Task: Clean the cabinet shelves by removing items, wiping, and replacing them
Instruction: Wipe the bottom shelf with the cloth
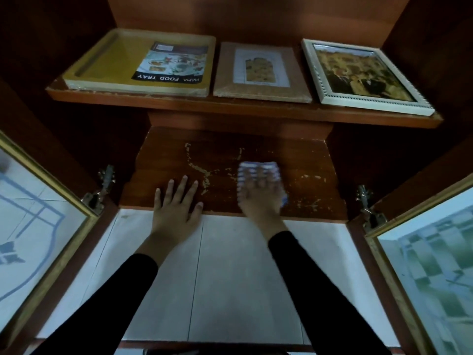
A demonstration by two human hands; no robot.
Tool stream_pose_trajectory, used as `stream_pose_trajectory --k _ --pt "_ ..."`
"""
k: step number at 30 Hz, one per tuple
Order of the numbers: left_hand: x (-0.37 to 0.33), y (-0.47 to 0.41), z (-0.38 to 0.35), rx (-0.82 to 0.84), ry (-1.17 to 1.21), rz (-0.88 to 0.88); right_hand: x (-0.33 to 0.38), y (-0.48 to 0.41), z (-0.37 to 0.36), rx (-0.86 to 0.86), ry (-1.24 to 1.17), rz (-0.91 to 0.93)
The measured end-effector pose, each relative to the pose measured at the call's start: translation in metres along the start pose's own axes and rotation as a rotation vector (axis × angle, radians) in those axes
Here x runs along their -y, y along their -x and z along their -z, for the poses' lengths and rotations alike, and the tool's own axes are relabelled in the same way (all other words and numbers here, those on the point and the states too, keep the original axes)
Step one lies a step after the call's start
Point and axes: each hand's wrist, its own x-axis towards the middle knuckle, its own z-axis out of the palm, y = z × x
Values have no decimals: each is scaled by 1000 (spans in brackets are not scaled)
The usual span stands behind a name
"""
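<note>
Black sleeves [320,290] reach in from 6 o'clock. Left hand [176,208] lies flat on the lower shelf [307,190], fingers spread. Right hand [261,198], blurred, presses flat fingers on the striped cloth [257,170], which juts past the fingertips toward 12 o'clock. The scuffed board at 3 o'clock seems its nearest next stroke.

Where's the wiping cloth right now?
Head view: the blue-striped cloth lies on the lower shelf, right of centre, under the right hand; the left hand rests flat beside it.
</note>
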Motion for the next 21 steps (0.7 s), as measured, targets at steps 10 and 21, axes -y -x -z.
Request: stream_pose_trajectory --k 10,21 --pt "3 1 -3 -31 23 -19 -105 8 1 -82 28 -10" --pt "2 1 -5 -64 30 -2 16 17 -4 26 -22 158"
